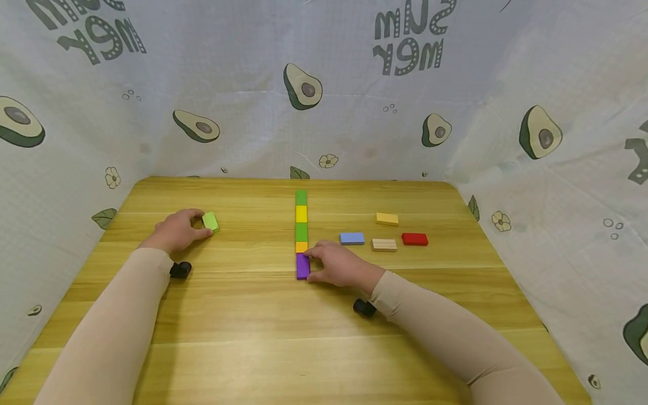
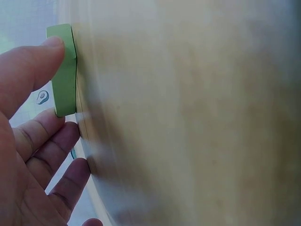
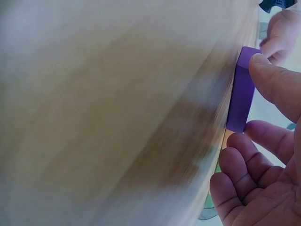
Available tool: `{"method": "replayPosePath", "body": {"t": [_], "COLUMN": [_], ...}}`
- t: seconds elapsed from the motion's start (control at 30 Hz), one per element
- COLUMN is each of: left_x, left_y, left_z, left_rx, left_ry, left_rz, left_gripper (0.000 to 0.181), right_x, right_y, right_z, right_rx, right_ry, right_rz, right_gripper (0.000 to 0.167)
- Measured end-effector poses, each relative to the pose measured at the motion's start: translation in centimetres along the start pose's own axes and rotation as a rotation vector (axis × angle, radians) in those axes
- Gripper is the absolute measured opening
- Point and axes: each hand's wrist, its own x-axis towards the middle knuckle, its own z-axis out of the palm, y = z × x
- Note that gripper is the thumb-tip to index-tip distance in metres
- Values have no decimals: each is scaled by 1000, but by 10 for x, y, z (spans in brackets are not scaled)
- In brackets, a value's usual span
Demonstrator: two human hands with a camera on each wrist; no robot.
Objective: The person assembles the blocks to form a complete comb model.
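Note:
Several coloured blocks lie end to end in a straight row down the middle of the table. The far end is a green block [image 1: 301,198], then a yellow block [image 1: 301,214], another green block [image 1: 301,232] and an orange block [image 1: 301,247]. Nearest is a purple block [image 1: 302,266], which my right hand [image 1: 340,264] pinches between thumb and index finger; the right wrist view shows this purple block [image 3: 242,92] flat on the table. Off to the left, my left hand [image 1: 178,232] holds a light green block [image 1: 210,221] by its two ends, thumb and index finger apart.
Right of the row lie a blue block [image 1: 351,238], a plain wooden block [image 1: 384,245], a yellow-orange block [image 1: 387,219] and a red block [image 1: 415,239]. A patterned cloth [image 1: 243,84] hangs behind and beside the wooden table [image 1: 243,349].

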Motion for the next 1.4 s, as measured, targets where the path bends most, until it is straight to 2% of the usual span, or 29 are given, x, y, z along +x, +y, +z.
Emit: {"method": "replayPosePath", "body": {"t": [0.77,1.0,1.13,1.27,1.4], "left_x": [2,3,4,4,2], "left_y": [-2,-4,-3,-2,-1], "left_z": [-1,0,0,0,-1], "left_rx": [-2,-6,-5,6,19], "left_ry": [-3,2,2,1,0], "left_rz": [0,2,2,0,1], "left_gripper": [80,80,78,78,79], "right_x": [1,-2,-2,-2,-3], "right_y": [-1,1,13,36,62], "right_z": [1,-10,-20,-30,-38], "right_rx": [-1,35,10,-16,-7], "right_ry": [13,29,78,112,101], "right_rz": [7,22,58,115,165], "right_gripper": [61,61,54,48,48]}}
